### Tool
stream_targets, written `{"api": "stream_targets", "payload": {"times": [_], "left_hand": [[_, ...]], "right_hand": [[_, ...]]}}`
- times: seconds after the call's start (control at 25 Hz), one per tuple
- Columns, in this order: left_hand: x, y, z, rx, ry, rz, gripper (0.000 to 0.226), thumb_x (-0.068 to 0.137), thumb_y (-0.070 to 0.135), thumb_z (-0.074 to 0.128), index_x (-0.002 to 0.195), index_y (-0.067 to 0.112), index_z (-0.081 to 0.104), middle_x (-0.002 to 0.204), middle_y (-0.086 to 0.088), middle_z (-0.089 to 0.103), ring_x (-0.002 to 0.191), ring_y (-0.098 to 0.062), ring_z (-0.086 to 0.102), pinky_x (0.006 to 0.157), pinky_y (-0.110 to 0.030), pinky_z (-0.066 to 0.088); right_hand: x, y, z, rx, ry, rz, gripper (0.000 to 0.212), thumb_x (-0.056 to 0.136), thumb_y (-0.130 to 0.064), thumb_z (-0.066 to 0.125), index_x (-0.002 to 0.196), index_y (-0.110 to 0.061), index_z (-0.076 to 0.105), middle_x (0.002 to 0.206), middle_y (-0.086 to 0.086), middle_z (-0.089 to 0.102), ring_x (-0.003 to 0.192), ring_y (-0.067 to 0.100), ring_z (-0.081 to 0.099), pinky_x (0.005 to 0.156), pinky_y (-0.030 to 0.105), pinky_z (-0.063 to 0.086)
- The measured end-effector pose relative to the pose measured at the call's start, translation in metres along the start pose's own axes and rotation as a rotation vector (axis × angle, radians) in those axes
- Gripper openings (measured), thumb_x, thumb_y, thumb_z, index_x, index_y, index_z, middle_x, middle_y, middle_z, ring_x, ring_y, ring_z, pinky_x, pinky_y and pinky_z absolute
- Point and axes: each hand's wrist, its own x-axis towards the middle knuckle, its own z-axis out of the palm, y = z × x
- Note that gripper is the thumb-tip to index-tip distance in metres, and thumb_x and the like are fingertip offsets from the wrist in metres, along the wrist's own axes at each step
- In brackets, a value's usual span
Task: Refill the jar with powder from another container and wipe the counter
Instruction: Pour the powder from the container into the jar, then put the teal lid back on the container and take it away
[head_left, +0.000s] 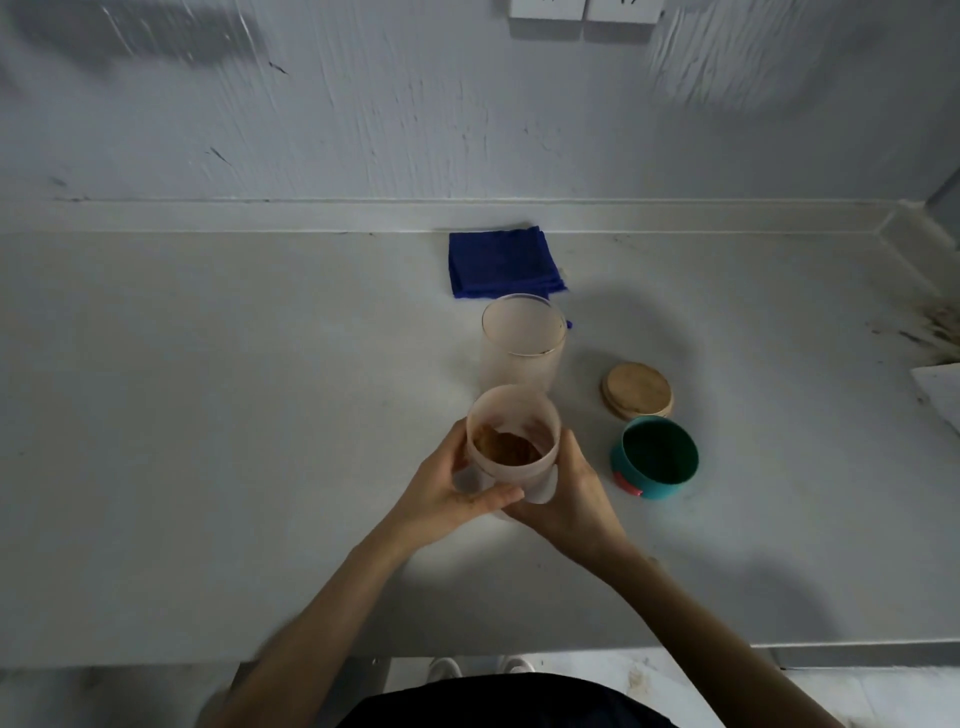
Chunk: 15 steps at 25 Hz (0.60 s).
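Both left hand (451, 486) and right hand (563, 493) wrapped around powder container (511, 441), upright just above bench (208, 415); empty jar (522, 340) straight ahead, touching or just beyond, mouth up.

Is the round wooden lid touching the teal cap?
Apart. The head view shows a thin strip of counter between the round wooden lid and the teal cap lying nearer the person.

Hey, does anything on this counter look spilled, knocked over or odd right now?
No powder spill shows. The teal lid lies tilted on its side beside the wooden lid, and brown stains mark the counter's far right edge.
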Motion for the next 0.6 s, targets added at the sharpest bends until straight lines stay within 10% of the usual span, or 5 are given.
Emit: {"api": "stream_targets", "payload": {"times": [0.28, 0.6], "left_hand": [[0.006, -0.004, 0.003, -0.008, -0.022, -0.021, 0.068, 0.050, 0.042, 0.076, 0.108, 0.040, 0.041, 0.115, 0.019, 0.050, 0.116, -0.011, 0.049, 0.098, -0.025, 0.042], [0.007, -0.008, 0.002, -0.040, -0.028, -0.045, 0.070, 0.045, 0.044, 0.075, 0.106, 0.042, 0.041, 0.112, 0.020, 0.050, 0.107, -0.001, 0.050, 0.083, -0.009, 0.045]], "right_hand": [[-0.009, 0.014, -0.026, -0.181, -0.139, 0.035, 0.099, 0.069, -0.046, 0.070, 0.141, -0.025, 0.005, 0.145, 0.005, 0.025, 0.126, 0.011, 0.028, 0.103, 0.028, 0.029], [-0.023, 0.069, -0.062, -0.317, 0.284, 0.305, 0.118, 0.061, -0.031, 0.080, 0.142, -0.010, -0.003, 0.144, 0.024, 0.016, 0.130, 0.038, 0.023, 0.106, 0.051, 0.027]]}}
